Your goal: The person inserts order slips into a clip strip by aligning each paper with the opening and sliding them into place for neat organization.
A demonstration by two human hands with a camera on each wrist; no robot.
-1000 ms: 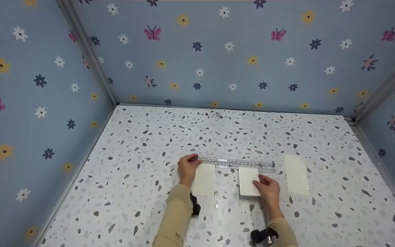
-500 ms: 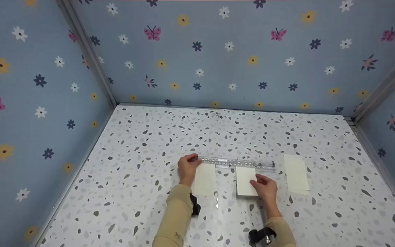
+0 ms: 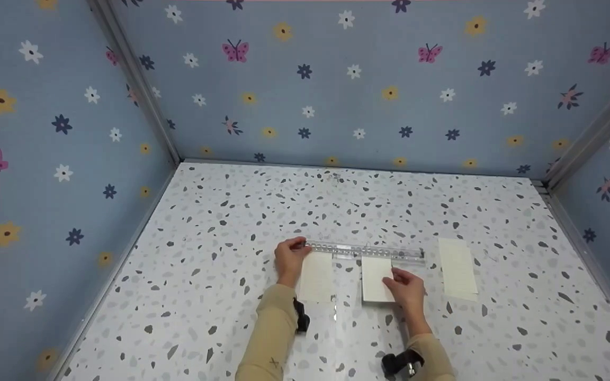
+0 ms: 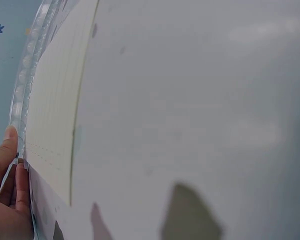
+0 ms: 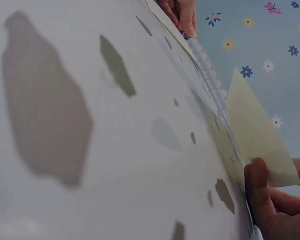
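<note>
A long clear plastic strip [image 3: 350,251] with a row of rounded bumps lies crosswise on the speckled table. My left hand [image 3: 290,257] grips its left end, thumb on the near side in the left wrist view. Beneath that end, a cream sheet of paper [image 3: 316,278] with faint lines lies flat, its top edge at the strip. My right hand [image 3: 408,291] pinches the right edge of a second cream sheet [image 3: 375,280], whose top edge meets the strip farther right. In the right wrist view this sheet [image 5: 252,125] stands raised from the table, with thumb and fingers at its lower part.
More cream sheets [image 3: 457,270] lie slightly fanned to the right of my right hand. Flower-patterned blue panels [image 3: 363,79] rise behind and at both sides of the table [image 3: 231,211].
My right hand has slid the sheet it holds a little to the left along the strip. My left hand, the strip and the other sheets have stayed put.
</note>
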